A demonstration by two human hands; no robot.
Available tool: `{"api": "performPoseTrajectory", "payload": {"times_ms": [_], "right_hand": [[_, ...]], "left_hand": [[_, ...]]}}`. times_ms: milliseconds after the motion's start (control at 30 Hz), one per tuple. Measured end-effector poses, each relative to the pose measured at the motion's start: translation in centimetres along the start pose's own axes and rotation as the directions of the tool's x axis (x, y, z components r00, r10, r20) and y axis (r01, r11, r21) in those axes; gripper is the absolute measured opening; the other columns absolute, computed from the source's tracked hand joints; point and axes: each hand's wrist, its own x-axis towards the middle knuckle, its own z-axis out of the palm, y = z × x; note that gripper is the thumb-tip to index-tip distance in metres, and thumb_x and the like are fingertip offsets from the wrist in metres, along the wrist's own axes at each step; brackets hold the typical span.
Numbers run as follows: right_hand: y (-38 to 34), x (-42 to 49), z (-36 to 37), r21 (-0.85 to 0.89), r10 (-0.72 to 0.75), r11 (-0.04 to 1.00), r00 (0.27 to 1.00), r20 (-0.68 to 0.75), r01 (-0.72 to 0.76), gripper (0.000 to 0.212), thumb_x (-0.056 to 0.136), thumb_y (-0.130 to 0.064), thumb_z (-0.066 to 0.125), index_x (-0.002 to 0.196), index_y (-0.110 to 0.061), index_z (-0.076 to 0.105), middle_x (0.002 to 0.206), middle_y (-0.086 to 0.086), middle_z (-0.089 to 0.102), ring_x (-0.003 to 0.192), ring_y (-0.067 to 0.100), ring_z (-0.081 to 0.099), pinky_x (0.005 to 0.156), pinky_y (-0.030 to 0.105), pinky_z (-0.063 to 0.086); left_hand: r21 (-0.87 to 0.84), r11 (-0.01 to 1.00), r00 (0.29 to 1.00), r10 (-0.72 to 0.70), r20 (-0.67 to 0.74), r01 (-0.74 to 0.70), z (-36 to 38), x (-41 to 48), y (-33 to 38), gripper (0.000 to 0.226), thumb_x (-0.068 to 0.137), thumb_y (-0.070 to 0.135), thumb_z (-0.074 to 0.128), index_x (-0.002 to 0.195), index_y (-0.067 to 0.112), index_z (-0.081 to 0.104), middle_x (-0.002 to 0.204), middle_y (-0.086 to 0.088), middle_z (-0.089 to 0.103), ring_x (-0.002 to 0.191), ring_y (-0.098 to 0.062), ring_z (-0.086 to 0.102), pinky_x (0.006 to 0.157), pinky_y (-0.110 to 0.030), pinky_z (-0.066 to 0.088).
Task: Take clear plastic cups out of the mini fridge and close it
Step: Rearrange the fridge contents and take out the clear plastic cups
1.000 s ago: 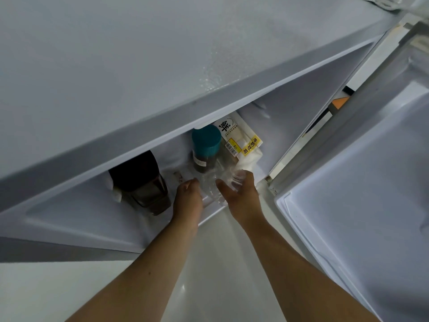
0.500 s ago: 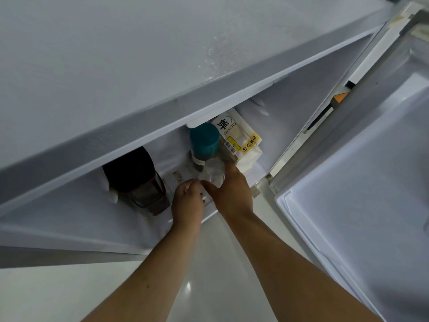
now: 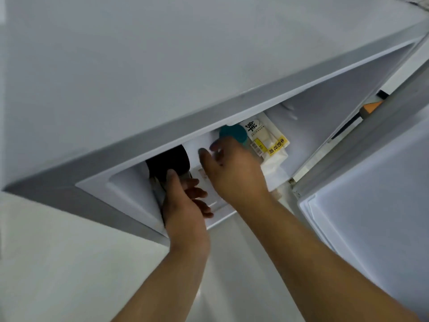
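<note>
Both hands reach into the fridge [image 3: 209, 66]: left hand [image 3: 183, 203] curled, grip unclear; right hand [image 3: 234, 170] spread by a teal-capped jar [image 3: 233, 133].

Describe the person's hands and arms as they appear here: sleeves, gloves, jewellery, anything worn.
Both forearms are bare up to the bottom edge of the picture; no sleeve or cuff shows. The left hand and right hand wear no gloves. No watch, bracelet or ring is visible on either wrist or on the fingers that show. The picture is slightly blurred, so fine marks cannot be ruled out.
</note>
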Motion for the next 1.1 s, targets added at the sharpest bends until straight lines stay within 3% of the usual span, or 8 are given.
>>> {"api": "performPoseTrajectory", "payload": {"times_ms": [100,200,400,567,633,833,1000,1100], "right_hand": [[-3.2,3.6,1.6,-0.102,0.07,0.994,0.916,0.396,-0.032,0.055,0.096,-0.067,0.043,0.1,-0.016,0.062,0.084,0.004,0.07,0.079,0.023,0.067,0.067,0.034,0.053],[-3.9,4.3,2.1,-0.073,0.068,0.997,0.864,0.499,-0.036,0.043,0.103,-0.051,0.047,0.104,-0.009,0.058,0.097,0.012,0.067,0.09,0.03,0.063,0.071,0.036,0.046],[-2.9,3.5,-1.8,0.154,0.048,0.98,0.909,0.414,-0.122,0.032,0.103,-0.038,0.054,0.094,-0.008,0.06,0.08,0.004,0.063,0.079,0.027,0.065,0.068,0.032,0.054],[-1.1,4.2,-4.6,-0.08,0.098,0.994,0.963,0.253,-0.08,0.035,0.1,-0.037,0.055,0.076,-0.011,0.057,0.068,0.007,0.065,0.067,0.025,0.061,0.057,0.033,0.044],[-0.3,4.7,-3.9,-0.218,0.135,0.973,0.95,0.283,-0.074,0.027,0.102,-0.037,0.052,0.086,-0.015,0.053,0.075,0.005,0.062,0.072,0.025,0.06,0.059,0.032,0.043],[2.9,5.9,-0.6,-0.619,0.397,0.785,0.796,0.458,-0.035,0.019,0.101,-0.029,0.058,0.108,-0.014,0.066,0.085,0.003,0.062,0.089,0.025,0.065,0.078,0.036,0.057],[3.3,4.1,1.0,-0.514,0.375,0.848,0.827,0.419,-0.124,0.021,0.094,-0.014,0.063,0.114,-0.011,0.068,0.096,0.007,0.066,0.094,0.028,0.066,0.083,0.042,0.059],[3.5,1.5,2.2,-0.477,0.241,0.875,0.928,0.284,-0.081,0.024,0.089,-0.011,0.064,0.113,-0.014,0.065,0.091,0.005,0.062,0.086,0.029,0.068,0.07,0.039,0.06]], "left_hand": [[-0.043,0.998,0.998,-0.057,-0.04,0.056,0.5,-0.2,0.8,0.056,0.092,0.072,0.05,0.081,0.023,0.075,0.071,-0.002,0.073,0.052,-0.015,0.065,0.043,-0.025,0.051],[-0.031,0.997,0.997,-0.065,-0.042,0.064,1.2,0.3,1.2,0.052,0.1,0.057,0.047,0.094,0.013,0.073,0.072,-0.002,0.07,0.047,-0.011,0.058,0.043,-0.023,0.05],[0.0,1.0,0.998,0.018,0.062,-0.018,2.4,-0.5,1.6,0.03,0.102,0.038,0.057,0.089,0.015,0.07,0.08,-0.006,0.076,0.05,-0.011,0.058,0.043,-0.02,0.047],[0.055,0.998,0.98,-0.054,0.191,0.044,5.0,-1.1,1.1,0.028,0.1,0.035,0.057,0.092,0.012,0.071,0.082,-0.004,0.078,0.052,-0.011,0.058,0.043,-0.02,0.047],[0.095,0.991,0.971,-0.115,0.212,0.097,5.3,-0.5,0.2,0.028,0.101,0.036,0.055,0.094,0.015,0.072,0.078,0.002,0.074,0.055,-0.013,0.057,0.044,-0.02,0.047],[0.226,0.957,0.943,-0.236,0.233,0.184,5.3,2.6,-5.2,0.034,0.102,0.039,0.053,0.073,0.026,0.066,0.065,0.012,0.07,0.042,-0.005,0.049,0.045,-0.02,0.046],[0.245,0.921,0.908,-0.356,0.22,0.302,4.6,4.2,-7.0,0.036,0.105,0.035,0.049,0.075,0.024,0.063,0.058,0.009,0.064,0.042,-0.007,0.053,0.048,-0.023,0.048],[0.357,0.904,0.923,-0.324,0.209,0.237,1.6,4.1,-8.1,0.025,0.105,0.034,0.051,0.103,0.02,0.072,0.088,0.001,0.079,0.059,-0.014,0.069,0.056,-0.03,0.058]]}}
